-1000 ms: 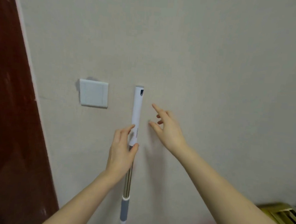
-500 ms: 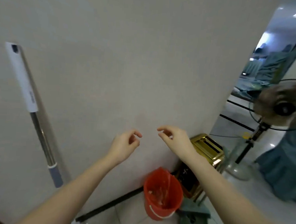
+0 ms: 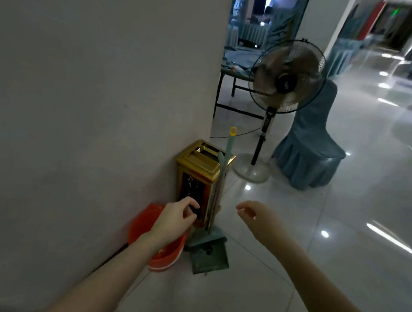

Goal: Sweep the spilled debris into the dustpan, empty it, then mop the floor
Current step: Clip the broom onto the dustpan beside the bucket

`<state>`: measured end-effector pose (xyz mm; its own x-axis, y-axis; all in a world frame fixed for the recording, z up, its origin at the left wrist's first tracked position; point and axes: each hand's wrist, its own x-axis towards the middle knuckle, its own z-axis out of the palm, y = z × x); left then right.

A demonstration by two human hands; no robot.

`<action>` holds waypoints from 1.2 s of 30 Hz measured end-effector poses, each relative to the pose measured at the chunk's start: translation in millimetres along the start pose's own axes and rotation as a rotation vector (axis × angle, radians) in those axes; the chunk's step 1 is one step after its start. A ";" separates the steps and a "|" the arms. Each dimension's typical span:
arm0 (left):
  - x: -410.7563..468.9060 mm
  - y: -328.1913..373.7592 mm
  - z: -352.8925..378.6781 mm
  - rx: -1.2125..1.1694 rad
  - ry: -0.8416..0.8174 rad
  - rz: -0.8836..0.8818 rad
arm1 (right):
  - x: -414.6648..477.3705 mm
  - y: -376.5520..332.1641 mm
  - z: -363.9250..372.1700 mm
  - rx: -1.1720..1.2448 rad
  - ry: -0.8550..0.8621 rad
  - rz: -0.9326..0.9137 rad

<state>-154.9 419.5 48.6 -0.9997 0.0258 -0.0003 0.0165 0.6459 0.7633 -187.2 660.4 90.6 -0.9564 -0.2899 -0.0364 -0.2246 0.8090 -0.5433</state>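
A green dustpan stands on the tiled floor by the wall, and its long pale-green handle with a yellow tip leans against a gold bin. A red bucket sits to the left of the dustpan, partly hidden by my left arm. My left hand hovers above the bucket with loosely curled fingers and holds nothing. My right hand floats to the right of the dustpan handle, fingers apart and empty. The mop is out of view.
A grey wall fills the left side. A standing fan with a round base is behind the bin, beside a chair in a blue cover. Glossy floor tiles stretch to the right.
My view has swung right and down, away from the mop leaning on the wall. Both hands let the mop go and now hang empty near the bucket and dustpan.
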 end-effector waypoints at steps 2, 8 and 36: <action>26.0 1.4 15.2 -0.027 -0.020 -0.013 | 17.1 16.8 -1.8 -0.009 -0.004 0.018; 124.9 -5.9 44.5 -0.088 -0.014 -0.027 | 111.8 42.3 -1.2 0.011 0.008 0.042; 405.8 -77.0 155.6 -0.240 -0.114 -0.261 | 368.0 82.5 61.7 0.348 0.052 0.245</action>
<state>-558.7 499.0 -110.8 -0.9607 -0.0226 -0.2768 -0.2577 0.4446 0.8578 -546.1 588.9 -19.5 -0.9837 -0.0771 -0.1623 0.0787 0.6271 -0.7749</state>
